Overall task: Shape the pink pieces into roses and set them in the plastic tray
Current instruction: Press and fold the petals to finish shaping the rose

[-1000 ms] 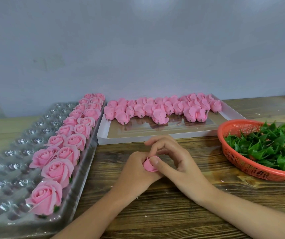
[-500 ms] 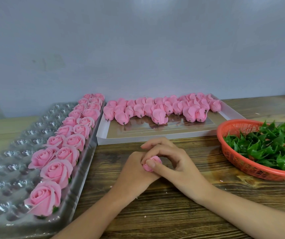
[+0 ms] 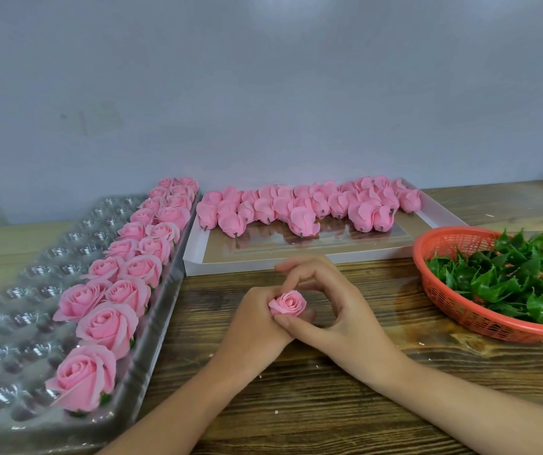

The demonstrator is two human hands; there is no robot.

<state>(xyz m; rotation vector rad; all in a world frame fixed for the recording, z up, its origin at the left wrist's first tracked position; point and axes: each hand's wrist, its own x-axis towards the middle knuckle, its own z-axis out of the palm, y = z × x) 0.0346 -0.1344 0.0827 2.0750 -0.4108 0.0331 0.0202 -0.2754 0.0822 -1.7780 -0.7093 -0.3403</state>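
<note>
- Plastic tray (image 3: 10,326): clear, dimpled, at the counter's (image 3: 329,405) left end, long axis running near to far.
- Finished roses (image 3: 107,326): two columns along the tray's right edge, seated upright, blooms facing up.
- Left hand (image 3: 257,323): fingers curled round the base of one rose.
- Rose (image 3: 288,302): held just above the counter, bloom up toward the camera, stem axis roughly upright.
- Right hand (image 3: 339,310): thumb against the near petal; fingers (image 3: 299,269) arched round the far side, contact unclear.
- Pink pieces (image 3: 303,218): lying on their sides at the back of a white box (image 3: 263,262), stubs pointing toward the near edge.
- Orange basket (image 3: 460,307): at far right, holding green leaves (image 3: 509,277).
</note>
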